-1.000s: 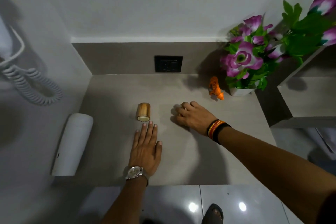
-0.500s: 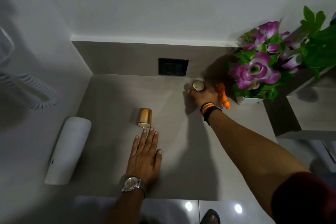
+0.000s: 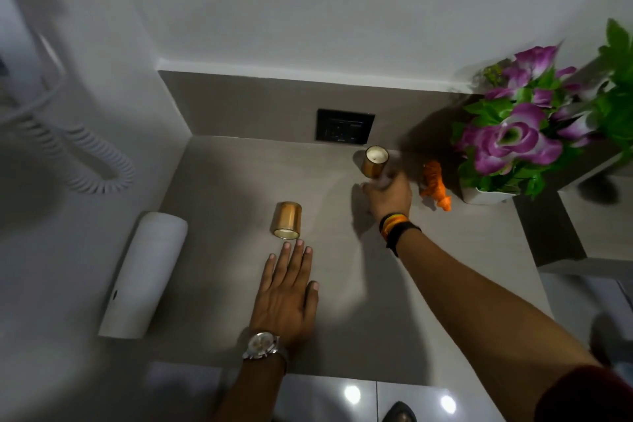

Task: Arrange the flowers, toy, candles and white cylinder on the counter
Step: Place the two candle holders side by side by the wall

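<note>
One candle set upright at the back, the other lying on its side

The counter (image 3: 212, 181) holds a flower pot (image 3: 486, 193), stiff but top-heavy, best lifted by the pot; the light white cylinder (image 3: 144, 274) lying at the left rolls, so grip its middle. The gold candles are smooth; take their sides. A second ago the right hand (image 3: 388, 193) lay mid-counter; now it rests loosely open beside the upright candle (image 3: 375, 163), holding nothing. The left hand (image 3: 286, 295) stays flat near the tipped candle (image 3: 287, 220). The orange toy (image 3: 435, 185) is unmoved.

The one camera sits on my head, looking steeply down and forward over my counter (image 3: 239, 301) toward the back wall socket (image 3: 345, 126), close enough that both my forearms fill the foreground.
</note>
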Demonstrator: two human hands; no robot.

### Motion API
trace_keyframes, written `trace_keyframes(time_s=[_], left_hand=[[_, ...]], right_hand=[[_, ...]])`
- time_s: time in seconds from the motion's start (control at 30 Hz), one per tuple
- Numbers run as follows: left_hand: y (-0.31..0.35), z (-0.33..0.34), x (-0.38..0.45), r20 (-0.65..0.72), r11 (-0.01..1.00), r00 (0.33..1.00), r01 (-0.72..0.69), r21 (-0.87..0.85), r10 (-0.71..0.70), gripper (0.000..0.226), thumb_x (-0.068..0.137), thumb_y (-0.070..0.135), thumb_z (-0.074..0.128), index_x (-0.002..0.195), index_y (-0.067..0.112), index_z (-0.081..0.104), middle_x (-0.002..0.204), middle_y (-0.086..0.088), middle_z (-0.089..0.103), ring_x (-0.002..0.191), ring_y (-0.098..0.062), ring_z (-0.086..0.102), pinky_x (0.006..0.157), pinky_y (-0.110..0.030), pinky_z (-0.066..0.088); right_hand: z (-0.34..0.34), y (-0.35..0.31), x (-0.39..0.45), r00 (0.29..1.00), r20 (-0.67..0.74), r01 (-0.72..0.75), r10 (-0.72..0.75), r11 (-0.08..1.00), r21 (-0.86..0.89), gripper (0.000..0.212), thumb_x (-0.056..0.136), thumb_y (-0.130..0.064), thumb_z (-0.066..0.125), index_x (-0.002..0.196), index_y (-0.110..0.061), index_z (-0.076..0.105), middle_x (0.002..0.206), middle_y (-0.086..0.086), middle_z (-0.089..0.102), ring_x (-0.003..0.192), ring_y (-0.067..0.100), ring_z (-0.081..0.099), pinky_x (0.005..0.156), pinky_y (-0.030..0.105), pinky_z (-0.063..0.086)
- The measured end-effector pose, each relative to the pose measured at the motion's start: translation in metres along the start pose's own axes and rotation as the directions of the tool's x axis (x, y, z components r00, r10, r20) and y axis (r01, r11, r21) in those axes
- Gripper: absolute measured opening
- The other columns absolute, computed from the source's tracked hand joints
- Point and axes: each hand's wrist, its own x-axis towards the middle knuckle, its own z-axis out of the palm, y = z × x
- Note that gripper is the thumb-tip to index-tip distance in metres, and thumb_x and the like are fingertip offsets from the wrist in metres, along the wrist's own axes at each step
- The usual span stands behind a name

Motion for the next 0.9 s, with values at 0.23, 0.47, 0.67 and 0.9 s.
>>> trace_keyframes(time_s=[0.23, 0.47, 0.67, 0.9], left_hand=[[0.007, -0.014, -0.007, 0.034, 1.000, 0.999, 0.029, 0.009, -0.029, 0.066, 0.105, 0.042, 0.013, 0.166, 0.020, 0.006, 0.175, 0.003, 0.000, 0.162, -0.016, -0.009, 0.134, -0.046, 0.003], [-0.035, -0.031, -0.013, 0.001, 0.976, 0.976, 0.216, -0.023, -0.216, 0.069, 0.101, 0.043, 0.006, 0.166, 0.017, 0.004, 0.176, -0.001, -0.002, 0.162, -0.018, -0.010, 0.133, -0.042, -0.003], [-0.046, -0.035, 0.005, 0.001, 0.978, 0.978, 0.210, 0.024, -0.210, 0.074, 0.097, 0.047, -0.002, 0.166, 0.019, 0.001, 0.175, 0.001, -0.007, 0.161, -0.018, -0.015, 0.133, -0.047, -0.002], [-0.050, -0.040, 0.015, -0.022, 0.983, 0.983, 0.182, -0.001, -0.182, 0.073, 0.097, 0.044, 0.007, 0.165, 0.019, 0.011, 0.175, 0.002, 0.002, 0.162, -0.018, -0.008, 0.132, -0.049, -0.001]], right_hand=[[-0.006, 0.026, -0.081, 0.940, 0.231, 0.301, -0.249, 0.927, -0.223, 0.047, 0.094, -0.013, 0.070, 0.138, -0.020, 0.054, 0.141, 0.005, 0.056, 0.120, 0.028, 0.063, 0.105, 0.040, 0.054], [0.025, -0.024, -0.088, 0.576, 0.660, 0.810, -0.482, 0.443, -0.384, 0.084, 0.085, -0.001, 0.071, 0.157, -0.026, 0.036, 0.163, 0.008, 0.038, 0.139, 0.034, 0.047, 0.104, 0.050, 0.054], [0.055, -0.034, -0.072, 0.127, 0.870, 0.954, -0.475, -0.181, -0.239, 0.064, 0.094, -0.017, 0.070, 0.152, -0.024, 0.045, 0.159, 0.013, 0.042, 0.122, 0.035, 0.054, 0.089, 0.048, 0.057], [0.068, -0.056, -0.039, 0.738, 0.510, 0.622, -0.441, 0.738, -0.261, 0.053, 0.082, -0.032, 0.083, 0.130, -0.024, 0.063, 0.123, 0.007, 0.073, 0.114, 0.030, 0.066, 0.094, 0.041, 0.056]])
